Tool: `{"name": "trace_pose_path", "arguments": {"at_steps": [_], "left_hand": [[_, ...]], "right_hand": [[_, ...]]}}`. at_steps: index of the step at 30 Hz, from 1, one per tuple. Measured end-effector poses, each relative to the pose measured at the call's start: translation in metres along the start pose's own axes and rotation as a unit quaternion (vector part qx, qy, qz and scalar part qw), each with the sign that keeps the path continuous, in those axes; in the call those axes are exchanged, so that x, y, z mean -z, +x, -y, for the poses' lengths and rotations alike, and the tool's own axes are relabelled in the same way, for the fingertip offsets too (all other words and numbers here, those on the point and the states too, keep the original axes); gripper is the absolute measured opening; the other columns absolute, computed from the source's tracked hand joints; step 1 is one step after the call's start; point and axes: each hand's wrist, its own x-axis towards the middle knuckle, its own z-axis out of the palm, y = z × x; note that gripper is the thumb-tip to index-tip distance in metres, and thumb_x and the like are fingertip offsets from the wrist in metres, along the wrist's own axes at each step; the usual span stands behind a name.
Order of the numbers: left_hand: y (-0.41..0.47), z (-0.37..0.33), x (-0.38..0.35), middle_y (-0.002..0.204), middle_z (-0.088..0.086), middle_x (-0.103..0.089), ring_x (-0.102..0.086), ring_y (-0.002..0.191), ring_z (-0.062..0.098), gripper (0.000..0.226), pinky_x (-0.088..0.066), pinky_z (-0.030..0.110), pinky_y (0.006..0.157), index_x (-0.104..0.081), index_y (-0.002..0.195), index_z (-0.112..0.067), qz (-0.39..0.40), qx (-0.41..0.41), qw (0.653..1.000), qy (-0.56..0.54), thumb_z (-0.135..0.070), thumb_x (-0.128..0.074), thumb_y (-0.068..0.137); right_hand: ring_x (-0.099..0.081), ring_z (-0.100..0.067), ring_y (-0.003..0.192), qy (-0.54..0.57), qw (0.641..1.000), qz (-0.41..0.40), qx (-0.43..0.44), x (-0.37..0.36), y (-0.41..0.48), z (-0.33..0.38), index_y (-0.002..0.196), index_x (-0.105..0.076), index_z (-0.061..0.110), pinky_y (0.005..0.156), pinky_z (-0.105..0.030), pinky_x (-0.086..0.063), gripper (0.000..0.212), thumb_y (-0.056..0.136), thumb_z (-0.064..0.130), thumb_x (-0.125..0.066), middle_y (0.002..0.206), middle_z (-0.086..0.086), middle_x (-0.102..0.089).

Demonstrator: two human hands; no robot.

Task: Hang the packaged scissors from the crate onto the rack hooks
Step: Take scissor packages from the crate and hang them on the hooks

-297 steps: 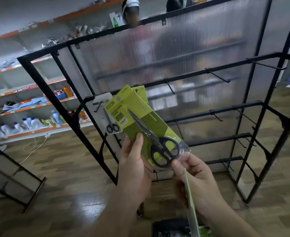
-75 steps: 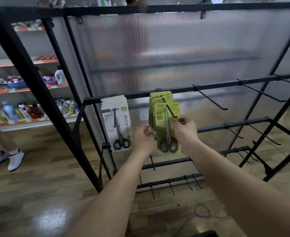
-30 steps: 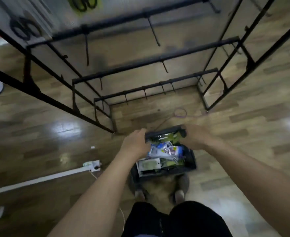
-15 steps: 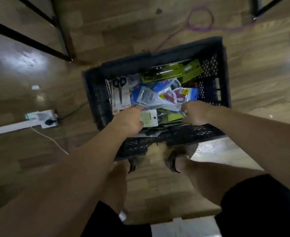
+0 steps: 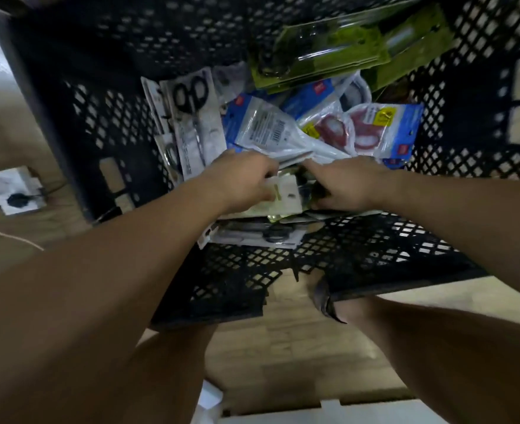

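Both hands are down in the crate [image 5: 99, 123], and we'd say the grab turns on the pale pack [image 5: 284, 195] wedged between them: it's at 3 o'clock off our left hand [image 5: 243, 179] and 9 o'clock off our right hand [image 5: 349, 185], left one nearer. Left fingers curl over its edge, looks like a pinch; right fingers are tucked under the clear bag [image 5: 271, 130], so we can't tell their state. Its long axis is mostly buried. Backup: white pack [image 5: 199, 127] at 11 o'clock from the left hand, lying 12-to-6

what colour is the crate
Black, with diamond-mesh walls, the crate shows best in the head view.
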Motion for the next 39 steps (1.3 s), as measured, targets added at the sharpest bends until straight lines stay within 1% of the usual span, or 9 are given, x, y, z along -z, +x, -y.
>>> {"name": "trace_pose_path", "arguments": {"at_steps": [6,10,13,18,22,29,34,37,39], "left_hand": [[-0.041,-0.005,0.038,0.082,-0.004,-0.059,-0.055,0.073,0.012,0.019,-0.04,0.026,0.06,-0.063,0.091,-0.017,-0.178,0.085,0.951,-0.238,-0.034,-0.066,0.098],[-0.075,-0.014,0.051,0.106,0.001,-0.073,-0.069,0.097,0.019,0.022,-0.058,0.041,0.083,-0.071,0.112,-0.014,-0.214,0.125,0.914,-0.322,-0.029,-0.064,0.099],[-0.109,-0.036,0.063,0.104,-0.002,-0.072,-0.072,0.102,0.025,0.017,-0.058,0.049,0.091,-0.07,0.109,-0.016,-0.231,0.155,0.845,-0.456,-0.023,-0.058,0.1],[-0.186,-0.086,0.116,0.09,0.006,-0.062,-0.059,0.084,0.021,0.02,-0.045,0.04,0.073,-0.061,0.085,-0.014,-0.293,0.185,0.728,-0.592,-0.01,-0.05,0.101],[-0.256,-0.129,0.177,0.086,0.009,-0.061,-0.062,0.079,0.023,0.008,-0.046,0.037,0.078,-0.057,0.084,-0.005,-0.301,0.193,0.646,-0.674,-0.009,-0.057,0.09],[-0.4,-0.201,0.297,0.09,0.01,-0.068,-0.071,0.084,0.026,0.046,-0.051,0.042,0.077,-0.069,0.097,-0.007,-0.23,0.103,0.641,-0.725,-0.04,-0.07,0.066],[-0.501,-0.231,0.352,0.094,0.001,-0.053,-0.045,0.069,0.013,0.079,-0.039,0.03,0.062,-0.054,0.117,-0.016,-0.261,0.1,0.673,-0.684,-0.07,-0.07,0.061],[-0.55,-0.234,0.373,0.084,-0.001,-0.05,-0.04,0.058,0.009,0.105,-0.036,0.025,0.049,-0.05,0.129,-0.02,-0.278,0.085,0.629,-0.721,-0.097,-0.056,0.057],[-0.573,-0.234,0.387,0.077,0.006,-0.053,-0.049,0.056,0.011,0.111,-0.041,0.026,0.048,-0.051,0.13,-0.017,-0.298,0.07,0.586,-0.75,-0.103,-0.046,0.06]], "right_hand": [[-0.061,-0.028,0.119,-0.034,0.995,0.088,-0.039,0.0,-0.027,0.026,0.133,-0.054,0.026,0.082,-0.035,-0.044,0.055,0.092,0.063,-0.059,0.134,-0.003,-0.062],[-0.065,-0.03,0.11,-0.054,0.995,0.016,-0.08,-0.009,-0.048,0.032,0.128,-0.06,0.029,0.073,-0.033,-0.045,0.027,0.102,0.028,-0.053,0.122,-0.006,-0.068],[-0.067,-0.033,0.102,0.08,0.983,-0.052,-0.157,0.002,-0.087,0.032,0.115,-0.068,0.03,0.071,-0.035,-0.049,0.021,0.101,0.026,-0.052,0.112,-0.008,-0.07],[-0.074,-0.029,0.07,0.484,0.815,-0.226,-0.224,0.053,-0.187,0.047,0.089,-0.074,0.021,0.06,-0.043,-0.062,0.021,0.102,0.025,-0.059,0.081,-0.012,-0.07],[-0.058,-0.027,0.06,0.483,0.785,-0.308,-0.236,0.127,-0.275,0.089,0.093,-0.071,0.003,0.054,-0.03,-0.046,0.028,0.103,0.026,-0.059,0.075,-0.023,-0.063],[-0.054,-0.01,0.064,0.602,0.632,-0.421,-0.245,0.28,-0.446,0.182,0.093,-0.069,0.012,0.059,-0.016,-0.045,0.017,0.101,0.024,-0.059,0.071,0.004,-0.062],[-0.053,-0.003,0.058,0.574,0.598,-0.518,-0.212,0.351,-0.555,0.245,0.113,-0.062,0.017,0.058,-0.019,-0.045,0.017,0.099,0.016,-0.053,0.071,0.005,-0.057],[-0.051,-0.005,0.052,0.596,0.561,-0.554,-0.151,0.369,-0.598,0.28,0.143,-0.048,0.037,0.053,-0.024,-0.05,0.052,0.102,0.006,-0.041,0.078,-0.005,-0.06],[-0.057,-0.012,0.058,0.662,0.504,-0.545,-0.105,0.379,-0.617,0.297,0.138,-0.059,0.034,0.047,-0.026,-0.052,0.053,0.102,0.001,-0.036,0.099,-0.014,-0.067]]}}
